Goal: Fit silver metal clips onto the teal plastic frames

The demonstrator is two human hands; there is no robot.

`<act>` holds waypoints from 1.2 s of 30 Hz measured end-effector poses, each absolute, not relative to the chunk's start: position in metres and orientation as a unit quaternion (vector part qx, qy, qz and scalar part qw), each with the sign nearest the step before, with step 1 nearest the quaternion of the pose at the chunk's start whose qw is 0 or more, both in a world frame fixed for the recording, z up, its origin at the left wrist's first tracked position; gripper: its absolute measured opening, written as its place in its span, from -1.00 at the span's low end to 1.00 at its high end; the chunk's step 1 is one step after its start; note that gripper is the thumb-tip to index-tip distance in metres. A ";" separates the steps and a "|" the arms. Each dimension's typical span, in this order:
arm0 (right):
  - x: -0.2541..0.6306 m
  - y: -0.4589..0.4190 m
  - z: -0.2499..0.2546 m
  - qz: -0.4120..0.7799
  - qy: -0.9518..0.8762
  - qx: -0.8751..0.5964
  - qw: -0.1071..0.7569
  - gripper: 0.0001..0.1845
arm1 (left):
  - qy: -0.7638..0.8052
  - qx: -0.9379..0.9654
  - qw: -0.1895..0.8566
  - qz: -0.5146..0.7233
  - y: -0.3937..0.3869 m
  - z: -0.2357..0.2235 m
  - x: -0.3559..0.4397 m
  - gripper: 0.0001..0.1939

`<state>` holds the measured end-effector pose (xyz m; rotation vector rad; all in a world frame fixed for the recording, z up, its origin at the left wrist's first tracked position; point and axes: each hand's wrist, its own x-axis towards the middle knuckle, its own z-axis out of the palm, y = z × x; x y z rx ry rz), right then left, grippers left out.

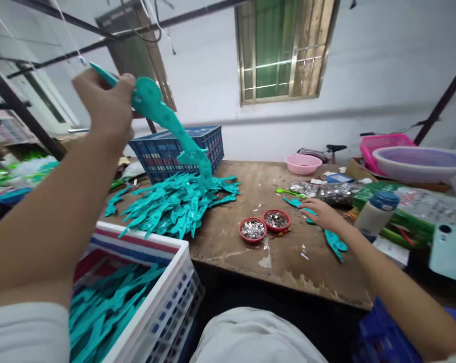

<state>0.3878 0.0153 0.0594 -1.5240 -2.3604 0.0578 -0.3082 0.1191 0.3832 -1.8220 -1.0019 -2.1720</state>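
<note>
My left hand is raised at the upper left, closed around one end of a long teal plastic piece. The piece has a rounded end and small side prongs, and slants down over a heap of similar teal pieces on the table. On the right of the table my right hand has its fingers closed on another flat teal piece, partly hidden by them. Close by lie a teal piece and a green stick-like tool. Left of that hand stand two red bowls of small metal parts.
A white crate of teal pieces stands at the table's front left edge. Behind the heap is a blue crate. A pink bowl, bags of metal parts, a bottle and a phone occupy the right side.
</note>
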 end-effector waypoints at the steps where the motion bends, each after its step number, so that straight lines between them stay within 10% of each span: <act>1: 0.370 0.011 0.065 0.029 -0.836 -0.508 0.206 -0.49 | -0.366 -0.537 0.080 -0.756 0.131 0.382 -0.298 -0.65; 8: 0.232 -0.044 0.093 0.201 -0.825 -0.379 0.367 0.57 | -0.363 -0.501 -0.058 -0.784 0.161 0.317 -0.194 -0.88; 12: 0.232 -0.053 0.086 0.203 -0.782 -0.459 0.368 0.03 | -0.371 -0.476 -0.238 -0.761 0.117 0.218 -0.161 -0.64; 17: 0.316 -0.053 0.049 0.321 -0.839 -0.407 0.165 -0.70 | -0.405 -0.571 -0.418 -0.578 0.033 0.105 -0.169 -0.10; 22: 0.355 -0.050 0.007 0.467 -0.778 -0.420 -0.004 -0.45 | -0.541 -0.722 -0.173 -0.395 -0.046 0.058 -0.131 -0.24; 25: 0.346 -0.033 -0.014 0.488 -0.746 -0.440 -0.110 -0.35 | -0.399 -0.916 -0.026 -0.033 -0.084 0.044 -0.066 -0.50; 29: 0.333 -0.010 -0.026 0.460 -0.736 -0.457 -0.193 -0.34 | -0.282 -0.934 -0.060 0.210 -0.093 0.026 0.014 -0.11; 36: 0.342 0.032 0.003 0.280 -0.800 -0.506 -0.160 -0.57 | -0.248 -0.935 -0.099 0.236 -0.057 -0.012 0.030 -0.15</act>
